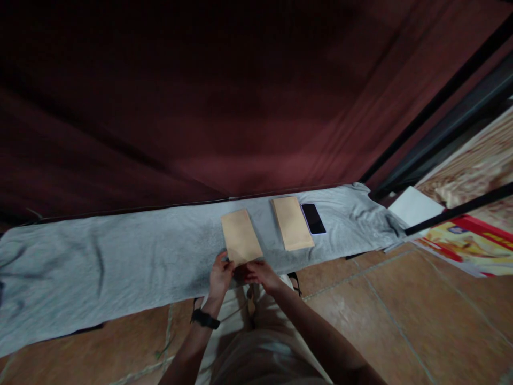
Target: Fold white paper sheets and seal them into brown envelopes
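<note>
At the bottom centre of the frame we see pale trousers [256, 347], and just above them both hands at the near end of a tan envelope [241, 236]. The left hand [220, 277], a dark watch [204, 318] on its wrist, pinches the lower left corner; the right hand [260, 274] closes on the lower edge, seemingly to steady it flat. The envelope lies mid-frame on a grey cloth [100, 267] over the counter. Right of it lie a second envelope [292, 222] and a phone [313, 218], side by side.
</note>
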The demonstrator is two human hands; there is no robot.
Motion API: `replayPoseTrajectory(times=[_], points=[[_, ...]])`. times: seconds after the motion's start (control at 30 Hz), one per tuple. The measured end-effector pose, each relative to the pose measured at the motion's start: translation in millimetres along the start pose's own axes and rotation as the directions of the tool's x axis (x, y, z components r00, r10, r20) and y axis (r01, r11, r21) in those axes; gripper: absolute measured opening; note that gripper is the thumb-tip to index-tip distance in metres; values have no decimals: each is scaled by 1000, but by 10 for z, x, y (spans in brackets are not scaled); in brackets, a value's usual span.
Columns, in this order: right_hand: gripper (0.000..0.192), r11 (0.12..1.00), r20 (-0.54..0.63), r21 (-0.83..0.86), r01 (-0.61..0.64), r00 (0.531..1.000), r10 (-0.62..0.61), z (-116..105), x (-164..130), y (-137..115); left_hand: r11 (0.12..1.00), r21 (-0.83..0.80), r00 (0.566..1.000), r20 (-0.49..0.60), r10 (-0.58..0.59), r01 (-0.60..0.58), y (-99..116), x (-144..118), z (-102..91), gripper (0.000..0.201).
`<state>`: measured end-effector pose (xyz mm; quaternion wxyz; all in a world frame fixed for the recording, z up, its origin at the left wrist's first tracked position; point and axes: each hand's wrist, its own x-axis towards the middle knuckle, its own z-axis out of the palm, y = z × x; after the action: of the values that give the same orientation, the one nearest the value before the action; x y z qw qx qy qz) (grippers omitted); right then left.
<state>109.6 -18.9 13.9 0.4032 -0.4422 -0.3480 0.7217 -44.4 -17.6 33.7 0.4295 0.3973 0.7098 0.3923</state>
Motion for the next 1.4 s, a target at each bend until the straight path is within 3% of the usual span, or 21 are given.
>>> replayPoseTrajectory(times=[0.1, 0.17, 0.23, 0.3, 0.37, 0.43, 0.53, 0.6, 0.67, 0.77, 0.9, 1.1, 1.23, 1.4], points=[[28, 967, -60, -243, 77, 994, -94, -124, -77, -64, 976, 200, 995, -25, 96, -89, -45, 27, -96, 41], [27, 843, 3, -485, 231, 965, -263, -180, -130, -103, 946, 299, 989, -31, 142, -126, -83, 20, -112, 40], [39, 522, 205, -749, 408, 892, -404, -219, -182, -115, 916, 381, 988, -27, 149, -128, -122, -4, -105, 41], [47, 136, 411, -855, 501, 813, -412, -254, -223, -96, 871, 476, 988, -30, 154, -121, -161, -37, -91, 41], [51, -63, 488, -861, 505, 786, -379, -287, -243, -61, 797, 578, 969, -46, 242, -172, -190, -67, -72, 37], [53, -144, 509, -858, 493, 780, -364, -315, -240, -26, 700, 647, 909, -27, 416, -301, -195, -67, -35, 34], [53, -178, 517, -855, 487, 775, -363, -337, -212, 15, 520, 640, 757, 153, 635, -566, -149, 40, 77, 41], [51, -183, 517, -855, 485, 772, -370, -342, -193, 37, 403, 605, 669, 310, 675, -687, -103, 189, 172, 46], [49, -179, 511, -859, 480, 771, -380, -343, -183, 57, 314, 611, 634, 420, 650, -727, -62, 376, 256, 50], [50, -167, 506, -861, 481, 770, -390, -342, -177, 74, 224, 639, 620, 504, 601, -736, -5, 659, 334, 52], [56, -171, 509, -859, 483, 764, -397, -335, -177, 67, 176, 668, 623, 520, 584, -723, 109, 943, 386, 55], [58, -187, 513, -857, 480, 769, -381, -326, -182, 35, 204, 697, 665, 491, 562, -687, 261, 1252, 465, 59], [58, -177, 509, -859, 480, 769, -387, -330, -183, 34, 242, 691, 668, 453, 590, -682, 277, 1410, 504, 60], [57, -170, 504, -862, 477, 775, -380, -340, -175, 49, 261, 666, 660, 459, 595, -699, 236, 1386, 488, 60]])
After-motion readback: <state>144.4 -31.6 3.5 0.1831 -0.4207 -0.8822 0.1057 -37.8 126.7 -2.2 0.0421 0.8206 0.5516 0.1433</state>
